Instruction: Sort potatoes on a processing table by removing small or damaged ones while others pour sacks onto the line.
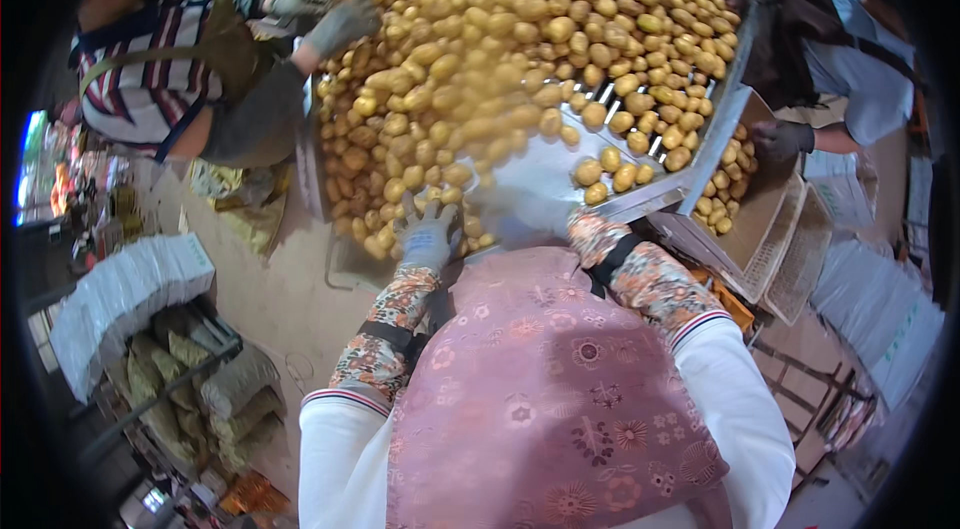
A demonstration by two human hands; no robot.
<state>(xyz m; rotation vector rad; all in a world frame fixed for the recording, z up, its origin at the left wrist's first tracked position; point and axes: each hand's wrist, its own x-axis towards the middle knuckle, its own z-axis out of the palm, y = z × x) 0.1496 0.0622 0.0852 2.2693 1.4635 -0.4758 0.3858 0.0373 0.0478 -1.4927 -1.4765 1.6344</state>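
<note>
A large heap of potatoes (pixel 442 71) covers a metal sorting table (pixel 540 161) in front of me. My left hand (pixel 429 235), in a grey glove, rests on potatoes near the table's front edge with its fingers spread. My right hand (pixel 521 215) is blurred by motion low over the bare metal; whether its fingers are closed cannot be seen. Just right of it lie several loose potatoes (pixel 611 175). Bars with gaps show under the potatoes at the right. Some potatoes in the middle of the heap are blurred as well.
A co-worker at the left has a gloved hand (pixel 341 26) on the heap. Another at the right has one gloved hand (pixel 782 142) beside a cardboard box (pixel 765 229) of potatoes (pixel 724 184). White plastic crates (pixel 799 251) flank that box. Filled sacks (pixel 240 386) stand lower left.
</note>
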